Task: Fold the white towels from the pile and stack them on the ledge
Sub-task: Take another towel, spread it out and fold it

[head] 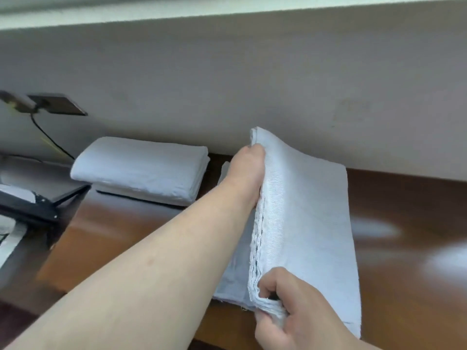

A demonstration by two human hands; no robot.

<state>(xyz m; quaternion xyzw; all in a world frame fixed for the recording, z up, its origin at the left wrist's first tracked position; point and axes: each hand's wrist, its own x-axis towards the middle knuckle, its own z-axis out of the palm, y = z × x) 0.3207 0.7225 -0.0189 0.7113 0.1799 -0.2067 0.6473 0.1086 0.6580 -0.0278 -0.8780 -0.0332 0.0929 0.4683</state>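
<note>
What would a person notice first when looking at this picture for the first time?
First, the white towel at centre right on the brown wooden ledge, its layered edge lifted by both hands: the left hand at the far corner, the right hand at the near one. Next, the folded stack of towels further left, by the wall.

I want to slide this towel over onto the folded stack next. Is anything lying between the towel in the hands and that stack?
Nothing visible does. The towel, held by the left hand and right hand, lies right of the folded stack; only bare wooden ledge shows in the gap between them, though the left forearm hides part of it.
</note>
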